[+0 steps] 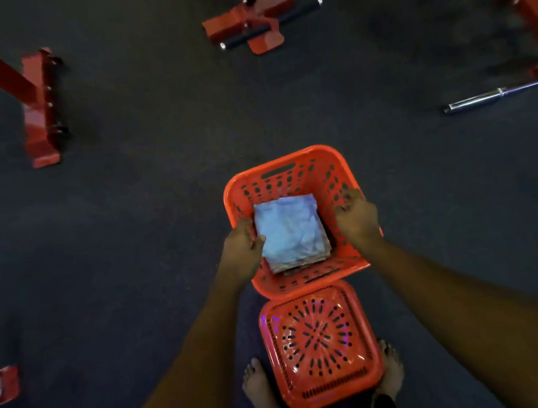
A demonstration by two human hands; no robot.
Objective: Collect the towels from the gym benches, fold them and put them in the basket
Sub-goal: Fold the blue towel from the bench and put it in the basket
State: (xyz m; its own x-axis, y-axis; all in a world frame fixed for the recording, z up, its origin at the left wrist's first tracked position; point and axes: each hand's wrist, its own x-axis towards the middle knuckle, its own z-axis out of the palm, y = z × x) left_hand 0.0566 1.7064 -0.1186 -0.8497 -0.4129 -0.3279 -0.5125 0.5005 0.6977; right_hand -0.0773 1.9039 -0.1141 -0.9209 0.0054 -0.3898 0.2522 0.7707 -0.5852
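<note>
Your left hand [243,242] has the folded towel [291,231] by its left edge, thumb pressed on top and the other fingers curled down the side, so it is a pinch on the cloth. Your right hand [356,215] is apart from the towel, over the right wall of the basket [276,157], with the fingers curled in. No cloth shows in it, and I cannot tell whether it touches the wall. The towel is pale blue, folded square, and already down inside the basket, slightly toward the left and turned a little against the walls. The step in hand looks like settling it flat, so lower the pinched edge until it rests level. Slide your thumb off sideways rather than lifting, or the top fold may come up with it. If it needs squaring, press your right hand flat on the right edge and nudge it parallel to the walls. The orange basket stands open on the dark floor [132,215]. Layered edges show at the towel's near side, but I cannot say whether they are one towel's folds or several towels. The basket's lid [320,345] lies flat just near of it, between your bare feet [259,390], and holds nothing. Mind it as you step away. A barbell [495,94] lies well off at far right.
</note>
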